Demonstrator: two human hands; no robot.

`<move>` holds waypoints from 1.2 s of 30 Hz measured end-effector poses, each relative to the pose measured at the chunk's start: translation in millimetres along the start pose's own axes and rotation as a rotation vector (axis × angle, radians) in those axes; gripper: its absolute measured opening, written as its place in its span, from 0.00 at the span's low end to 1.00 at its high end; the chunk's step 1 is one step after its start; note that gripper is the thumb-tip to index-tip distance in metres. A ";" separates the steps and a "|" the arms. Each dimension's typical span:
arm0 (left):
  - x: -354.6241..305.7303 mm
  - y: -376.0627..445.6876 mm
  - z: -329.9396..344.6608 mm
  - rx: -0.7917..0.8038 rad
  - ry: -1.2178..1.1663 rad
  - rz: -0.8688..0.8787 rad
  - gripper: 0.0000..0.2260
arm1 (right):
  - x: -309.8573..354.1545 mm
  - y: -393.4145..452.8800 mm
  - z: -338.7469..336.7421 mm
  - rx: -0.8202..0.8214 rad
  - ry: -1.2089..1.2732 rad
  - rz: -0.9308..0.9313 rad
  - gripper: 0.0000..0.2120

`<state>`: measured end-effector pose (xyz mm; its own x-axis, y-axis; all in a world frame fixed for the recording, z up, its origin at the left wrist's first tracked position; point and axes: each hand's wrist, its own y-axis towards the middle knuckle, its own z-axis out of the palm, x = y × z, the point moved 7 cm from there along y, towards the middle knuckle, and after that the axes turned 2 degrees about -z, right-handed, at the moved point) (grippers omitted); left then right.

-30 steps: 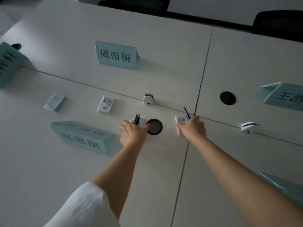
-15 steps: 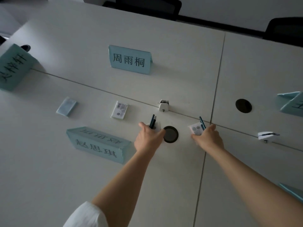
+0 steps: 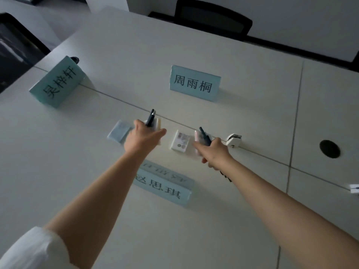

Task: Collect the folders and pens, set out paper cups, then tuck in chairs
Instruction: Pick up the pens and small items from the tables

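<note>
My left hand [image 3: 142, 139] is closed around a dark pen [image 3: 150, 117] and a small pale card or pad, held above the white table [image 3: 97, 181]. My right hand [image 3: 214, 152] grips another dark pen [image 3: 205, 135] together with a small pinkish pad. Between the two hands a white card-like pack [image 3: 180, 141] lies flat on the table. A pale blue pack [image 3: 119, 131] lies just left of my left hand. Both arms reach forward over the table.
Teal name placards stand on the table: one far centre [image 3: 195, 83], one far left [image 3: 58, 82], one near between my arms [image 3: 165, 186]. A white clip fitting [image 3: 234, 139] and a black cable hole [image 3: 329, 148] sit right. Black chairs [image 3: 211, 18] stand behind the table.
Both hands, each still holding a pen and small pad, moved left along the table, away from the cable hole and over to the white pack and the blue pack.
</note>
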<state>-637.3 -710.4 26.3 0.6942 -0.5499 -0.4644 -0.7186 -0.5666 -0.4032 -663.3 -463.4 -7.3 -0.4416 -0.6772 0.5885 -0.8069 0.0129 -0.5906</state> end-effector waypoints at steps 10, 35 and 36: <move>82.4 100.6 -47.1 -0.122 0.354 -0.112 0.29 | 56.7 44.1 57.2 -0.200 -0.468 -0.059 0.32; 109.8 90.6 -68.3 -0.194 0.228 -0.066 0.25 | 50.3 14.0 47.1 -0.170 -0.344 0.006 0.32; 108.8 81.5 -72.3 -0.193 0.202 -0.072 0.25 | 52.5 4.5 43.5 -0.156 -0.321 -0.010 0.32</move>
<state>-617.4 -860.8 -0.1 0.7516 -0.6039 -0.2654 -0.6590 -0.7047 -0.2628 -673.1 -530.9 -3.1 -0.3078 -0.8741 0.3757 -0.8715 0.1006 -0.4800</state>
